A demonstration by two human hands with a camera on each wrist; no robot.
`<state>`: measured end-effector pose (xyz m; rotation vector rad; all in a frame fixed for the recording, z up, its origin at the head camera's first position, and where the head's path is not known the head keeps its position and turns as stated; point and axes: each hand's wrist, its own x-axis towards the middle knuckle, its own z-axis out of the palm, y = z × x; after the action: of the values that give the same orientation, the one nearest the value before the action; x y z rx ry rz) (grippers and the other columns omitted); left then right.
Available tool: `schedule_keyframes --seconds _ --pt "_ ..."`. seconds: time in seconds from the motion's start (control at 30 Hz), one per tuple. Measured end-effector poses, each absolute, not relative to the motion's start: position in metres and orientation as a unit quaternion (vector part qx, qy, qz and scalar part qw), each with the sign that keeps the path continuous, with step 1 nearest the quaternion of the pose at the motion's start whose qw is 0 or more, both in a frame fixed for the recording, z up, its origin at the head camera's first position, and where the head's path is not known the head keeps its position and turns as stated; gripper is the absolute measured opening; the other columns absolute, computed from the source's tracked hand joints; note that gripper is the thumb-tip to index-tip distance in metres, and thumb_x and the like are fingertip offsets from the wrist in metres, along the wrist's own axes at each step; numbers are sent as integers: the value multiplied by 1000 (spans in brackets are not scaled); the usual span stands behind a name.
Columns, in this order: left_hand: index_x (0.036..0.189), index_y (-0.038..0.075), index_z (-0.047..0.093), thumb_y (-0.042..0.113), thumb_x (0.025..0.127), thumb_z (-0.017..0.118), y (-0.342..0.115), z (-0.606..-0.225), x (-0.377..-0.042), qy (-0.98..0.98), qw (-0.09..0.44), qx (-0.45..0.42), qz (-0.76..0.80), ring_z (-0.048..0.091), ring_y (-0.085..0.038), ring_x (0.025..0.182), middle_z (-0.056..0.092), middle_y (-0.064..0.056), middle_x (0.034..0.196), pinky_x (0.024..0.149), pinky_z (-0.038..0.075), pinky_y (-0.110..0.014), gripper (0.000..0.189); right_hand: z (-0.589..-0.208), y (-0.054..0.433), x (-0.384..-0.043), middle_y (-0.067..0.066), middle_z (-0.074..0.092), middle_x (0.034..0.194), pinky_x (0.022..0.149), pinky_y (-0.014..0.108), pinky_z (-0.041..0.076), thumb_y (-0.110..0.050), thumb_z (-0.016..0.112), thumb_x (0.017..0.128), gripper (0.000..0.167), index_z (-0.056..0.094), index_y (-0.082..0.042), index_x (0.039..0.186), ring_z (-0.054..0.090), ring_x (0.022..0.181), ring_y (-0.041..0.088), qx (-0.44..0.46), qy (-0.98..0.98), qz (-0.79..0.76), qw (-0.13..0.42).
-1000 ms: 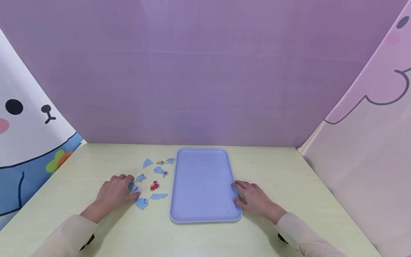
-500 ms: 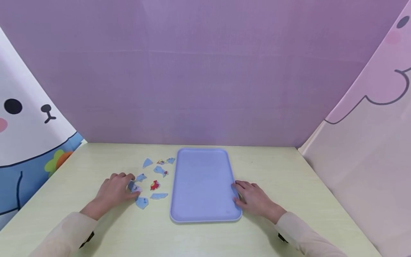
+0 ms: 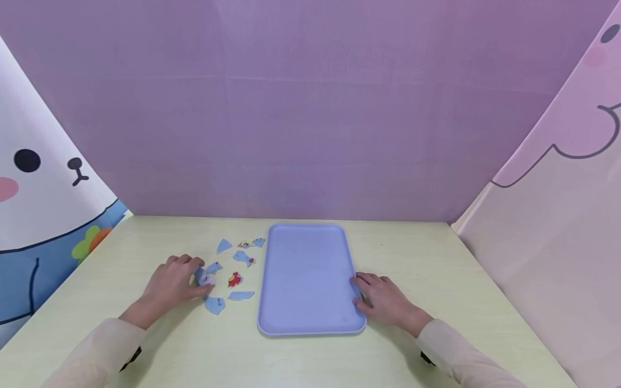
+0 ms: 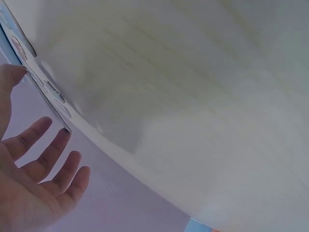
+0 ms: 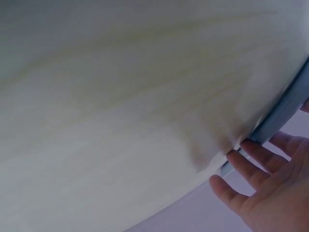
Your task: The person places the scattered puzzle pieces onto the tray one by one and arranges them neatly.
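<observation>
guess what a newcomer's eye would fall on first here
Probably the lilac-blue tray, flat near the middle of the table, with the right hand touching its right edge. Next might come the blue pieces scattered left of it, with a red piece standing out among them and the left hand holding another piece at their left side. Behind, a purple backdrop fills much of the head view.

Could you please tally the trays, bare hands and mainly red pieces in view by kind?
Periwinkle-blue, rectangular, plastic-looking tray: 1
Bare left hand and bare right hand: 2
Small, flat, irregular, mainly red piece: 1
Total: 4
</observation>
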<state>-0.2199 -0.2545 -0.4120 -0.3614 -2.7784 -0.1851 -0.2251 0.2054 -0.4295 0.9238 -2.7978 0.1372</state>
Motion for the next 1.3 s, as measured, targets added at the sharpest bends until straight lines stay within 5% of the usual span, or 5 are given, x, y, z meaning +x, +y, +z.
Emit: schedule_keyframes --seconds 0.7,1.3 --pt "104 6 64 44 66 75 -211 -413 -236 -954 207 -201 -76 56 -38 94 63 -16 103 68 49 -49 55 -426 207 -229 13 58 121 84 49 44 -33 61 83 41 59 -9 116 55 111 30 309 -945 63 92" --pt "99 11 66 44 67 74 -181 -416 -257 -940 239 -227 -87 54 -30 88 62 -10 99 65 48 -42 47 -427 206 -230 13 57 122 84 50 44 -34 61 83 42 58 -9 117 54 111 30 307 -945 66 88"
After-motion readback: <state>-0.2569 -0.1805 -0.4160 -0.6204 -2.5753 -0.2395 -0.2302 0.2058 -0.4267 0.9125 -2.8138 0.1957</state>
